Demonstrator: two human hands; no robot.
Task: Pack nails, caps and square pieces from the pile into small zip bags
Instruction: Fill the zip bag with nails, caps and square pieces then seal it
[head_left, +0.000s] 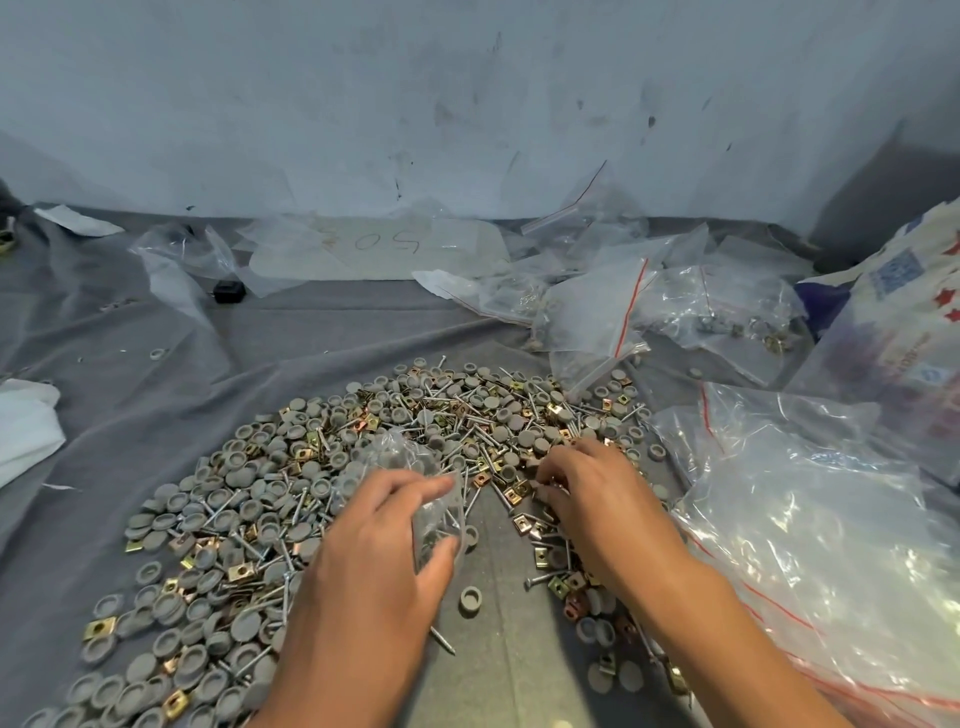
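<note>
Out past my left hand (374, 540) the pile (291, 499) spreads over the grey cloth (156, 338) that covers the surface: round grey caps (236, 460), dished and matte, thin bright nails (285, 590) with flat heads, and small brassy square pieces (100, 627) with a hole in the middle. My left hand grips a small clear zip bag (434, 512), fingers and thumb curled round its crinkly film; a few grey caps show through it, so I judge I hold it near the pile to make each drop short. Between my hands a single cap (470, 598) lies hollow side up on the bare cloth. My right hand (592, 483) rests on the near edge of the pile, fingers bent and pinching at small parts, though I cannot tell which kind. Beyond and to the right of it lie glossy, crumpled zip bags (597, 317) with red strips, kept within reach as my supply, I think.
</note>
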